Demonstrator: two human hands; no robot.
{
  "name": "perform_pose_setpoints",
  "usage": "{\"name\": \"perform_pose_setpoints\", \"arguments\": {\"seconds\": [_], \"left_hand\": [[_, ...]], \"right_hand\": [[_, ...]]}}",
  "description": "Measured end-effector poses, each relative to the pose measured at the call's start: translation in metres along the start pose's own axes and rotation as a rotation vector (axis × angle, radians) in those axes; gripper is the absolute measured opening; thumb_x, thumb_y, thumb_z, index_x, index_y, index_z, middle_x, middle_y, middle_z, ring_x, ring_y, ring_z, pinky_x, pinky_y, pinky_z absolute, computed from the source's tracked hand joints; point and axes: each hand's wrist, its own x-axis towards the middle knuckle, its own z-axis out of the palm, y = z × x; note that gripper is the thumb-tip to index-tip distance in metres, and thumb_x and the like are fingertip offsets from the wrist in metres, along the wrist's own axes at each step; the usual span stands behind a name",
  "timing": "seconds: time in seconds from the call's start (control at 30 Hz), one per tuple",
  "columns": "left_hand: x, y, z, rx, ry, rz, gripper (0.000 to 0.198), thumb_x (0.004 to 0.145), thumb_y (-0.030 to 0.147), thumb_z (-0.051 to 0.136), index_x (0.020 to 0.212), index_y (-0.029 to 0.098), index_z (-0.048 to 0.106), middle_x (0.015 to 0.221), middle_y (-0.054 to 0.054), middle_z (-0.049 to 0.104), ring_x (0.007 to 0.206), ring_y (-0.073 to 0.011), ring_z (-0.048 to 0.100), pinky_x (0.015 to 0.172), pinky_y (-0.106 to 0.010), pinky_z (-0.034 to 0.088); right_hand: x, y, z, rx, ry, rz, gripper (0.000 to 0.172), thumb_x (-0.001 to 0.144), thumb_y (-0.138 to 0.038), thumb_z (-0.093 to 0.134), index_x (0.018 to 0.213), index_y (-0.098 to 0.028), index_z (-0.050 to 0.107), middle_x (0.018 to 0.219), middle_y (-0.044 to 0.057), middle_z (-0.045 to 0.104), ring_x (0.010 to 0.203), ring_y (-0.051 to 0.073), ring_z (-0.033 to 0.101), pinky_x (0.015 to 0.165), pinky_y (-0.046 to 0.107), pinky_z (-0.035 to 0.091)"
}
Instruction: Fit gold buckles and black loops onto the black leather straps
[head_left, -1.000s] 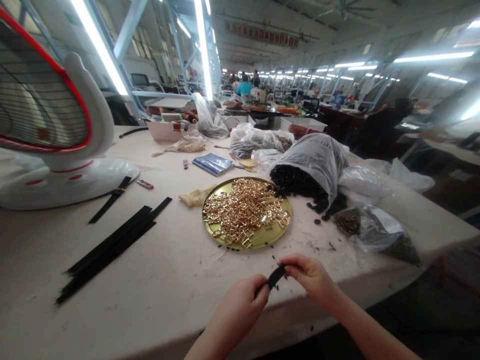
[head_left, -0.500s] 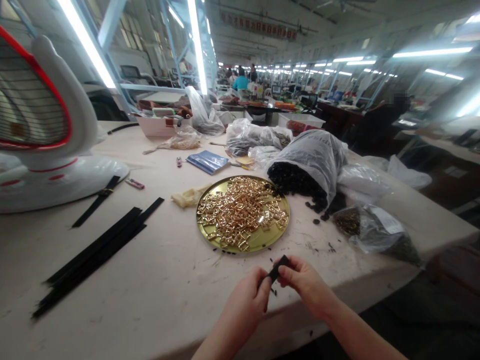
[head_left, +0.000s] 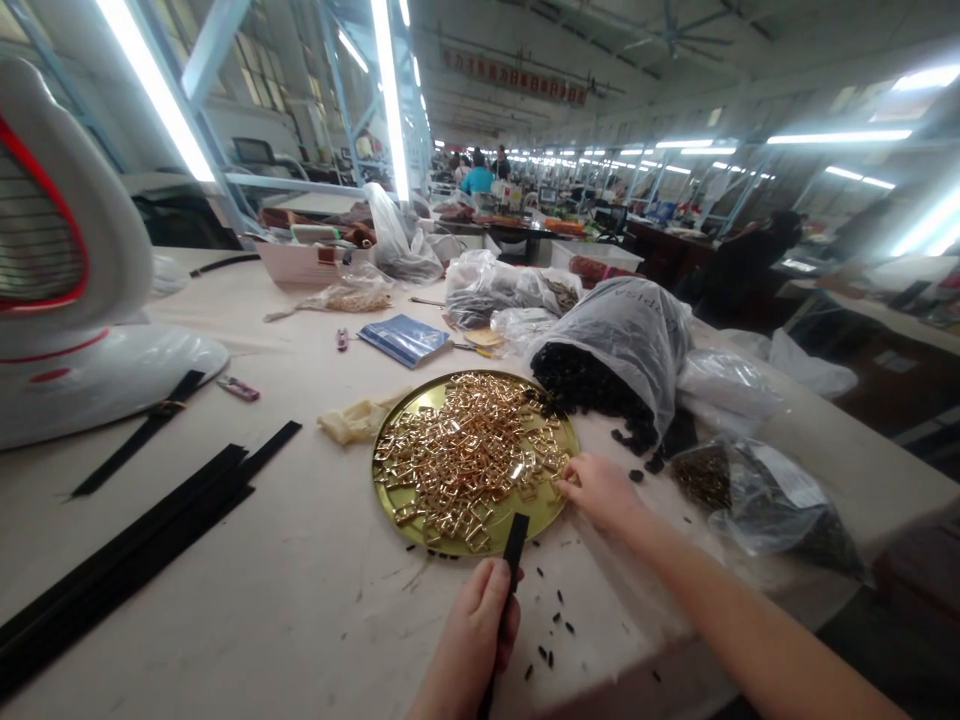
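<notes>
My left hand [head_left: 480, 620] is closed around a black strap [head_left: 515, 540], whose flat end points up toward the tray. The strap's lower part runs down out of the picture. Over the right rim of a round gold-coloured tray [head_left: 409, 535], my right hand [head_left: 600, 492] has its fingertips pinched together on a small gold buckle, partly hidden by the fingers. A heap of gold metal buckles [head_left: 472, 450] covers most of the tray.
Black straps [head_left: 150, 530] lie at left, near a white fan heater [head_left: 97, 360]. Behind the tray are a blue booklet [head_left: 405, 340] and a plastic bag [head_left: 615, 330] spilling black pieces. A bag of small metal parts [head_left: 772, 500] lies right. Small black bits [head_left: 559, 617] dot the table.
My right hand has let go of the black strap and moved up to the tray's right rim. My left hand keeps the strap, now turned more upright. The view has shifted slightly.
</notes>
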Motion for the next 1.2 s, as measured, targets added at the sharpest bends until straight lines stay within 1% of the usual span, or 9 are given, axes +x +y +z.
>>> {"name": "perform_pose_setpoints", "arguments": {"seconds": [0.2, 0.4, 0.57, 0.7, 0.8, 0.9, 1.03, 1.1, 1.2], "left_hand": [[-0.008, -0.001, 0.000, -0.045, 0.000, -0.015, 0.036, 0.077, 0.054, 0.039, 0.082, 0.018, 0.046, 0.043, 0.009, 0.042, 0.030, -0.0037, 0.030, 0.032, -0.014, 0.017], [-0.018, 0.014, 0.004, -0.068, 0.038, 0.132, 0.027, 0.077, 0.046, 0.043, 0.079, 0.019, 0.043, 0.045, 0.009, 0.043, 0.030, -0.0032, 0.031, 0.031, -0.014, 0.022], [-0.032, 0.024, 0.015, -0.033, 0.027, 0.242, 0.024, 0.072, 0.038, 0.055, 0.081, 0.018, 0.044, 0.045, 0.010, 0.044, 0.032, -0.0041, 0.035, 0.032, -0.015, 0.028], [-0.045, 0.021, 0.030, -0.003, 0.063, 0.219, 0.020, 0.072, 0.034, 0.055, 0.078, 0.017, 0.047, 0.043, 0.009, 0.043, 0.031, -0.0046, 0.035, 0.031, -0.015, 0.028], [-0.052, 0.015, 0.033, 0.008, 0.095, 0.184, 0.017, 0.072, 0.032, 0.054, 0.078, 0.016, 0.049, 0.043, 0.008, 0.045, 0.031, -0.0042, 0.034, 0.030, -0.015, 0.026], [-0.056, 0.014, 0.028, 0.043, 0.095, 0.179, 0.018, 0.071, 0.033, 0.055, 0.074, 0.017, 0.049, 0.041, 0.009, 0.042, 0.031, -0.0037, 0.033, 0.030, -0.015, 0.026], [-0.059, 0.020, 0.015, 0.036, 0.044, 0.135, 0.017, 0.072, 0.032, 0.053, 0.070, 0.018, 0.045, 0.039, 0.011, 0.037, 0.029, -0.0035, 0.030, 0.030, -0.015, 0.023], [-0.061, 0.023, 0.010, 0.043, 0.009, 0.125, 0.016, 0.072, 0.031, 0.052, 0.070, 0.018, 0.043, 0.039, 0.011, 0.037, 0.030, -0.0033, 0.029, 0.030, -0.014, 0.022], [-0.063, 0.025, 0.006, 0.072, -0.095, 0.097, 0.017, 0.073, 0.033, 0.052, 0.071, 0.018, 0.043, 0.041, 0.011, 0.037, 0.031, -0.0035, 0.030, 0.030, -0.014, 0.022]], "right_hand": [[0.015, -0.003, 0.021, 0.046, -0.032, -0.029, 0.007, 0.070, -0.012, 0.053, 0.067, -0.017, 0.056, 0.079, 0.006, 0.058, 0.078, 0.019, 0.051, 0.071, 0.030, 0.034], [-0.021, -0.019, 0.001, 0.281, -0.083, -0.070, 0.010, 0.079, -0.024, 0.049, 0.081, -0.018, 0.056, 0.079, 0.003, 0.060, 0.073, 0.015, 0.054, 0.066, 0.026, 0.040], [-0.079, -0.051, -0.012, 1.001, -0.278, 0.062, 0.016, 0.075, -0.032, 0.057, 0.077, -0.017, 0.053, 0.065, -0.002, 0.055, 0.056, 0.010, 0.049, 0.054, 0.023, 0.039], [-0.112, -0.070, 0.000, 1.256, -0.201, 0.203, 0.015, 0.070, -0.025, 0.061, 0.071, -0.017, 0.049, 0.059, -0.005, 0.049, 0.051, 0.008, 0.043, 0.051, 0.021, 0.035], [-0.123, -0.073, 0.014, 1.206, -0.120, 0.202, 0.009, 0.071, -0.021, 0.055, 0.071, -0.018, 0.047, 0.059, -0.006, 0.046, 0.051, 0.008, 0.042, 0.050, 0.022, 0.035], [-0.128, -0.070, 0.015, 0.993, -0.114, 0.081, 0.005, 0.073, -0.021, 0.051, 0.069, -0.018, 0.050, 0.060, -0.005, 0.046, 0.054, 0.010, 0.043, 0.052, 0.023, 0.036], [-0.132, -0.062, -0.010, 0.686, -0.243, -0.142, 0.016, 0.075, -0.028, 0.054, 0.063, -0.017, 0.057, 0.065, -0.001, 0.048, 0.062, 0.013, 0.045, 0.058, 0.025, 0.037], [-0.134, -0.058, -0.024, 0.677, -0.298, -0.212, 0.017, 0.078, -0.030, 0.053, 0.070, -0.018, 0.061, 0.072, 0.000, 0.050, 0.068, 0.014, 0.048, 0.062, 0.026, 0.039], [-0.133, -0.056, -0.032, 0.737, -0.242, -0.229, 0.010, 0.076, -0.025, 0.054, 0.083, -0.019, 0.059, 0.091, 0.003, 0.055, 0.082, 0.016, 0.051, 0.071, 0.028, 0.041]]}}
